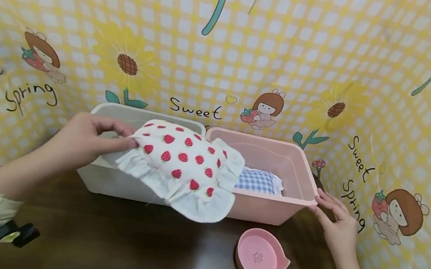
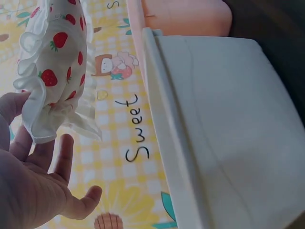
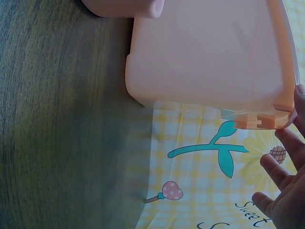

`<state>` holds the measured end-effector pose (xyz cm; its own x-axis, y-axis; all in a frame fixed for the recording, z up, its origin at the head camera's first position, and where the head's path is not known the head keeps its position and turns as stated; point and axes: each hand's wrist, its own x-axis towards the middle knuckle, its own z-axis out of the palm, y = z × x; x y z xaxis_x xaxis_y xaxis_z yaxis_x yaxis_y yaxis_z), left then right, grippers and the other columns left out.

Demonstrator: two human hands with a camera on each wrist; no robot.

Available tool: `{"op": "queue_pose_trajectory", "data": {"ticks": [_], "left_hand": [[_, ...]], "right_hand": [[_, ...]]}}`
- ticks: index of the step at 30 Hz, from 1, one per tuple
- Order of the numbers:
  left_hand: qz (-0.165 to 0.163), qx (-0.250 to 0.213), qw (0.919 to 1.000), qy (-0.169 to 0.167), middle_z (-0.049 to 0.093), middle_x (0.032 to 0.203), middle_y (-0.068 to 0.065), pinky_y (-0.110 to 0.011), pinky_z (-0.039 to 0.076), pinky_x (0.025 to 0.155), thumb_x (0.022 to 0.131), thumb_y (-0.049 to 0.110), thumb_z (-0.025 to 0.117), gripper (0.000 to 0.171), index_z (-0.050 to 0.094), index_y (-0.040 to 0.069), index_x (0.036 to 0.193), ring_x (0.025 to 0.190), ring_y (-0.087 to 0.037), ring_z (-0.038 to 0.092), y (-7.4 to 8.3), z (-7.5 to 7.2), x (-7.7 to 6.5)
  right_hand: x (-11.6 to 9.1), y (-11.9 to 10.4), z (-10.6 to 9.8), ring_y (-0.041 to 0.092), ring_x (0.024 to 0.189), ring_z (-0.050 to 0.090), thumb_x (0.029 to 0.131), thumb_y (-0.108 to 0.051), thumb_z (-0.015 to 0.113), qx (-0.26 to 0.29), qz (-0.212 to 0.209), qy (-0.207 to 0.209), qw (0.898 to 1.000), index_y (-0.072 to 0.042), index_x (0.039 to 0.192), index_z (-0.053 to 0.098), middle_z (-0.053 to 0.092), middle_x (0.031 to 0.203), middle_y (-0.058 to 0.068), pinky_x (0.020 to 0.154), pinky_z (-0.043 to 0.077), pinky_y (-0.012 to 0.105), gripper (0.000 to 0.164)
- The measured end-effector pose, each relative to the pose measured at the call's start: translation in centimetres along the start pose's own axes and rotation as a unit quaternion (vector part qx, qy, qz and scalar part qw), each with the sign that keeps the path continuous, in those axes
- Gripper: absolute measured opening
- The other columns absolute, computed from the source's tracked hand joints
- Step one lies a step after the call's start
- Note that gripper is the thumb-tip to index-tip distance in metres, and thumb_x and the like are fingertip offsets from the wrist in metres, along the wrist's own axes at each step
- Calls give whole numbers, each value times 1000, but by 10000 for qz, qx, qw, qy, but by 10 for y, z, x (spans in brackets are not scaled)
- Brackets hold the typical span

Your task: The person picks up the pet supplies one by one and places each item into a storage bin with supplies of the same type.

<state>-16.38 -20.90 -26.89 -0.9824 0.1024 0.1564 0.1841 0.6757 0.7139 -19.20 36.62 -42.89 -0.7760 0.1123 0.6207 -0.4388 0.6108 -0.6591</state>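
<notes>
My left hand (image 1: 89, 135) pinches one corner of a small white pillow (image 1: 183, 157) with red strawberries and a ruffled edge. The pillow hangs in the air over the inner ends of two bins. In the left wrist view, the thumb and forefinger hold the ruffle while other fingers of the hand (image 2: 43, 186) spread out. At the right front corner of the pink bin (image 1: 262, 210), my right hand (image 1: 337, 220) grips the rim between thumb and fingers. A blue-and-white checked pillow (image 1: 258, 180) lies inside that bin, partly hidden by the strawberry pillow.
A pale grey-white bin (image 1: 117, 183) stands to the left, side by side with the pink one. In front of them, a pink paw-print bowl (image 1: 260, 255) sits on the dark wooden table (image 1: 134, 242). Yellow checked cloth (image 1: 192, 67) rises behind and at the sides.
</notes>
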Motion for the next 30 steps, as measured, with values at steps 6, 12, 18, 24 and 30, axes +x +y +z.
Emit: {"op": "queue_pose_trajectory", "data": {"ticks": [6,12,18,24,30], "left_hand": [[-17,-71,9999,-126,70,130,-1,-41,42,89,85,60,76,45,79,17,97,132,-24,51,28,15,27],[11,-468,9984,-308,68,126,-2,-35,43,72,88,51,78,37,78,16,98,107,-23,53,48,35,52],[-32,-1098,9937,-209,69,121,0,-34,45,81,88,37,82,26,78,12,94,114,-18,53,54,61,77],[-83,-1150,9933,-108,67,126,-1,-34,46,76,89,34,81,24,78,11,96,117,-21,51,56,83,96],[-119,-1126,9935,-61,69,118,-3,-33,48,76,88,33,81,22,78,11,93,107,-21,56,57,106,113]], "right_hand": [[-1,-1,-2,2,121,62,77,4,86,43,87,5,10000,-5,108,80,73,123,15,100,41,7,33],[-2,0,-1,-1,120,61,77,4,86,20,61,0,10000,-5,107,80,73,123,16,100,41,7,33],[1,-1,0,2,120,62,77,5,86,63,-32,55,10000,-4,107,80,73,121,17,100,41,8,32],[0,-4,-1,6,121,62,79,2,86,180,106,-3,9998,-5,108,80,73,124,15,99,42,8,30],[2,-2,-1,6,121,62,80,2,85,174,103,-8,9998,-5,108,80,73,124,15,100,42,8,30]]}}
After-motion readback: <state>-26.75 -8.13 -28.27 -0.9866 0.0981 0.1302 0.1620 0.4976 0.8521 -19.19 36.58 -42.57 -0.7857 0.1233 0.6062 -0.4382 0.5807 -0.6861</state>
